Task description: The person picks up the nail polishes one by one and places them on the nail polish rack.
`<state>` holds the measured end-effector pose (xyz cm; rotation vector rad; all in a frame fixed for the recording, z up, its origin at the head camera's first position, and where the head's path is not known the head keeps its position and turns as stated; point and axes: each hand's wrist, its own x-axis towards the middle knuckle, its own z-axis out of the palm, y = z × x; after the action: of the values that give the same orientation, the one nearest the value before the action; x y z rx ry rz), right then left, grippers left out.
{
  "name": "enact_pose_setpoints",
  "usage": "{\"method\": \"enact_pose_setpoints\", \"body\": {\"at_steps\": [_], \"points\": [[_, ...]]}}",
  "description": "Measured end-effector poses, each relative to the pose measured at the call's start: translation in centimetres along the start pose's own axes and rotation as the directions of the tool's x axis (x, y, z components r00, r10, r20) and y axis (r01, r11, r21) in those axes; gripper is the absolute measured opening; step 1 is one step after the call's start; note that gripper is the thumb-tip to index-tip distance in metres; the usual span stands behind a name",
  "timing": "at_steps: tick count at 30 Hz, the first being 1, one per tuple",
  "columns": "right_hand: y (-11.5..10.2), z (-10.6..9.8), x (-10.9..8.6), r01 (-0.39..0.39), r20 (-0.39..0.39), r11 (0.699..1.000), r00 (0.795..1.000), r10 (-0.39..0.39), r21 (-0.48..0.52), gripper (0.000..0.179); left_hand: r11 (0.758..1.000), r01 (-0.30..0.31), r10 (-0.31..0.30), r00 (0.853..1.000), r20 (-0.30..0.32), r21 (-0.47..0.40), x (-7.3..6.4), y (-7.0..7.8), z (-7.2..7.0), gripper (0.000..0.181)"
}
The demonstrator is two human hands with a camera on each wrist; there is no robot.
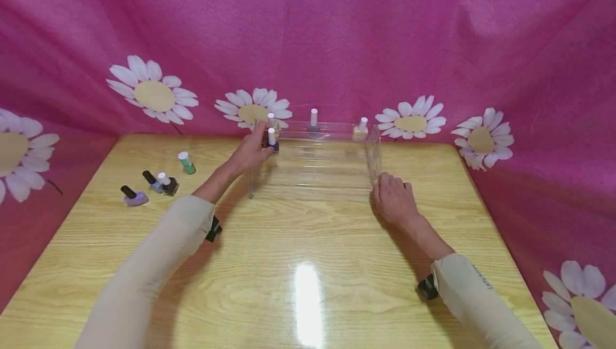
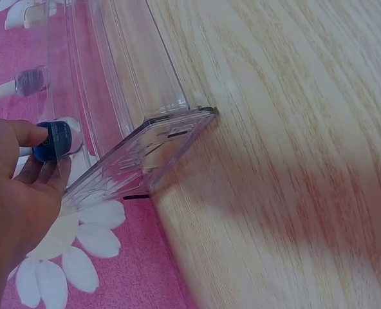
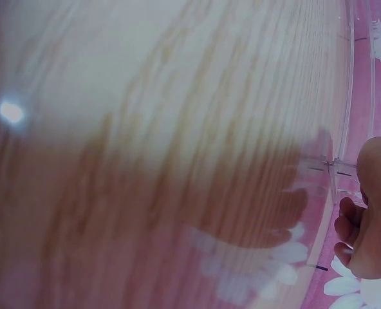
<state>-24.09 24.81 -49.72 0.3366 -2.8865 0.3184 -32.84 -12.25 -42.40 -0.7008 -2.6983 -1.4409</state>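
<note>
My left hand pinches a dark blue nail polish bottle with a white cap, at the left end of a clear tiered rack. Just behind it on the top tier is another white-capped bottle, partly hidden. Farther along that tier stand a greyish-purple polish bottle and a cream one. Low at the rack's right side, my right hand grips the side panel with curled fingers; its fingertips are partly hidden.
On the wooden table to the left are a green polish bottle standing, plus a black one, a light blue one and a lilac one. A pink flowered cloth hangs right behind the rack.
</note>
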Motion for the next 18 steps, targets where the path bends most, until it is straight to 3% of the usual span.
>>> {"method": "enact_pose_setpoints", "body": {"at_steps": [6,18], "points": [[0.0,0.1,0.0,-0.002,0.004,1.0,1.0,0.002,-0.006,0.026,1.0,0.016,-0.016,1.0,-0.004,-0.008,-0.2,-0.2,-0.1,0.045],[0.0,-0.1,0.1,-0.012,0.032,1.0,0.999,0.012,0.004,0.025,0.98,0.001,-0.017,0.997,-0.079,-0.197,-1.7,-0.5,-1.3,0.054]]}}
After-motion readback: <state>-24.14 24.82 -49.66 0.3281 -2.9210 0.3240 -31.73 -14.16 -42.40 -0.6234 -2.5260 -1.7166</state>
